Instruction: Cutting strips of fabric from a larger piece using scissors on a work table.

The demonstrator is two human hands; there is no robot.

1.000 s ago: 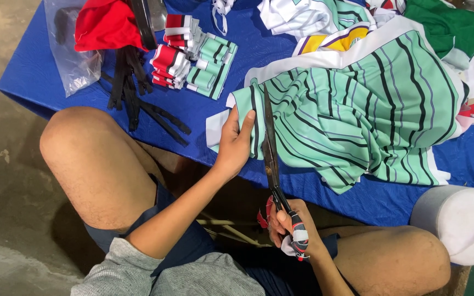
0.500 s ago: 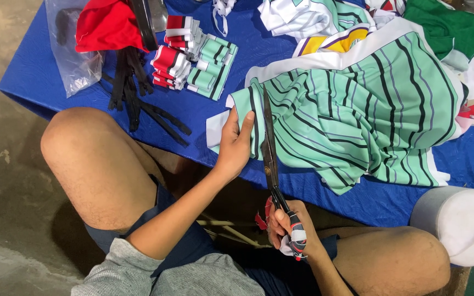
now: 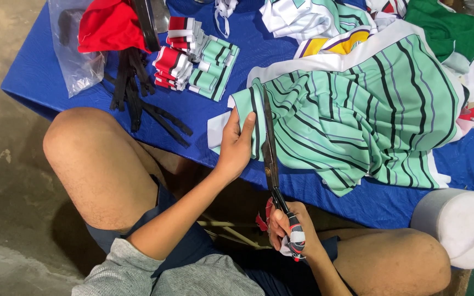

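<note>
Starting at far left, a clear bag [image 3: 75, 52] lies on the blue table [image 3: 39, 82], with a red cloth [image 3: 108, 24] partly over it and black strips [image 3: 138, 101] trailing toward the near edge. Next right sits a stack of cut pieces [image 3: 198, 57], red-white and mint-striped, well apart from the work. The person's bare knee [image 3: 97, 159] fills the lower left, below the table edge. Left hand [image 3: 237, 142] lies flat on the near left corner of the mint striped fabric [image 3: 357, 115], fingers spread and pressing it to the table, clamped on nothing. Just beside its fingertips the scissors [image 3: 270, 148] run up into the fabric, long dark blades nearly together, tips near a black stripe. Right hand [image 3: 289, 230] is closed around the cloth-wrapped handles, low near the lap and off the table. The hands are apart, one at each end of the scissors. To cut well, judging from this: keep the left hand pinning the fabric taut close to the blades but clear of the edge, follow the stripe as a guide, and take long strokes without fully snapping shut so the cut stays smooth. The bunched folds at right could drag the line off, so flatten them. Further right lie white-yellow cloth [image 3: 330, 38], green cloth [image 3: 440, 24], and a white round object [image 3: 462, 227] at the lower right corner.
</note>
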